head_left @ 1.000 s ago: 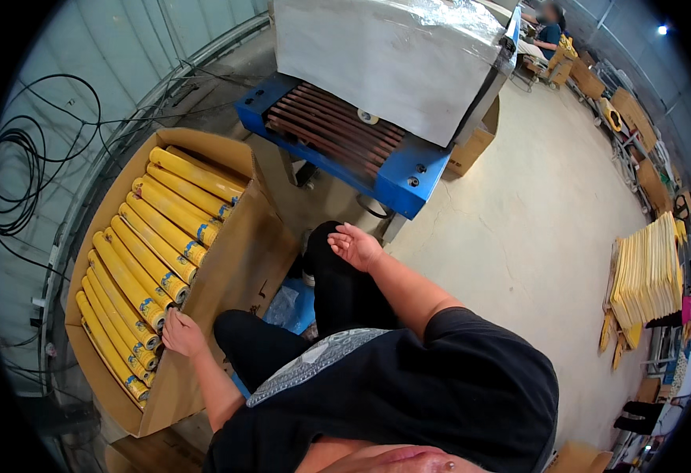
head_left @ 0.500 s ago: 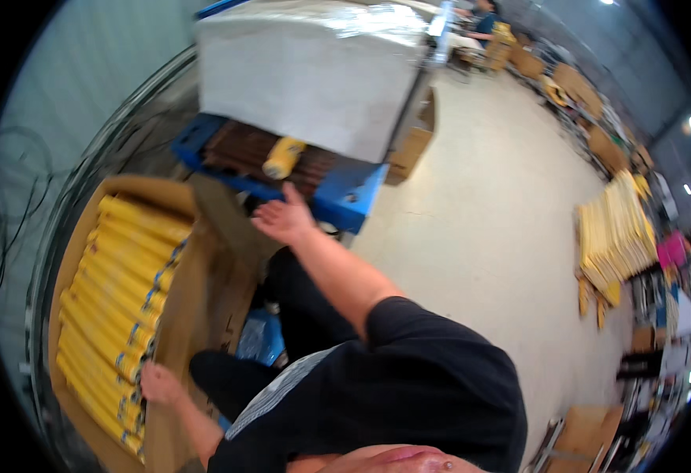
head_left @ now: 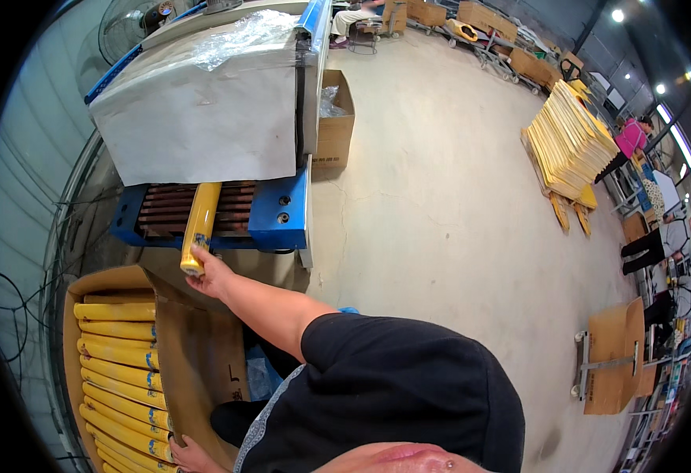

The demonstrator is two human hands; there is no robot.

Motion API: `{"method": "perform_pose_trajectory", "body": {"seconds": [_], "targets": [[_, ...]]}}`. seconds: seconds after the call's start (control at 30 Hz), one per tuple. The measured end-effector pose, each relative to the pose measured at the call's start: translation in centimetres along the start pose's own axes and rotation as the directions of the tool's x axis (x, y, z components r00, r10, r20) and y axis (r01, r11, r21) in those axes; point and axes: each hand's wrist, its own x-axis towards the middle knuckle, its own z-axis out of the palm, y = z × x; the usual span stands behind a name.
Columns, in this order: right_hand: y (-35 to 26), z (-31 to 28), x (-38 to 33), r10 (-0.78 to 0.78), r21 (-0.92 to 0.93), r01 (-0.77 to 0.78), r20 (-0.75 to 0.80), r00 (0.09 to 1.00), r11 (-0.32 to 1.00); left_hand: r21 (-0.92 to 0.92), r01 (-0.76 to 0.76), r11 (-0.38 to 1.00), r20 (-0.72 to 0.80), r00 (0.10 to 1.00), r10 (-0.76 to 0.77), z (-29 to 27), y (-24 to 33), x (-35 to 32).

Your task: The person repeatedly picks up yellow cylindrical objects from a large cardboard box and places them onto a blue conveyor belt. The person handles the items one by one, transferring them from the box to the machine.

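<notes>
My right hand point(head_left: 213, 276) is closed around the near end of a yellow film-wrapped tube point(head_left: 202, 223). That tube lies on the dark red-brown rollers point(head_left: 160, 211) of a blue-framed machine point(head_left: 278, 213), its far end at the hanging whitish sheet point(head_left: 195, 130). Low at the left, an open cardboard carton point(head_left: 199, 347) holds a row of similar yellow tubes point(head_left: 121, 361) with printed ends. My left hand point(head_left: 194, 457) is at the carton, its fingertips by the end of one tube. The fingers look apart, though the lower part of the hand is cut off.
Clear plastic film point(head_left: 247, 39) lies on top of the machine. Beside it stands another carton point(head_left: 336, 122). Across the floor are a stack of yellow sheets point(head_left: 570, 142) on a pallet truck and a cart with cardboard point(head_left: 613, 359). Several people are farther off. Black cables point(head_left: 18, 311) hang at the left wall.
My right hand has gone from open, short of the tube, to gripping its end. More of that tube now shows. The whole view has swung, shifting the machine left and the carton lower.
</notes>
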Motion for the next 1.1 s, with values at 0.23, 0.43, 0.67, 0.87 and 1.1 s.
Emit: {"method": "perform_pose_trajectory", "body": {"seconds": [0.23,0.43,0.67,0.87,1.1], "targets": [[7.1,-1.9,-9.6,0.437,-0.099,-0.426,0.213,0.874,0.899,-0.869,0.068,0.490,0.231,0.932,0.280,-7.3,17.6,4.2],[12.8,-8.9,-18.9,0.714,-0.547,-0.486,0.353,0.604,0.682,-0.658,0.733,0.175,0.626,0.403,0.668,-8.0,28.8,-1.0],[7.9,-7.1,-20.7,0.898,-0.919,-0.210,0.243,0.366,0.334,-0.826,0.560,-0.069,0.489,0.772,0.407,-9.0,26.0,-6.4],[4.3,-8.5,-17.7,0.728,-0.925,-0.249,0.041,0.685,0.286,-0.884,0.430,-0.182,0.430,0.902,0.042,-13.7,18.4,1.8],[3.0,-11.8,-15.9,0.616,-0.605,-0.465,0.054,0.786,0.647,-0.710,0.605,0.361,0.456,0.785,-0.419,-13.1,4.6,13.9]]}}
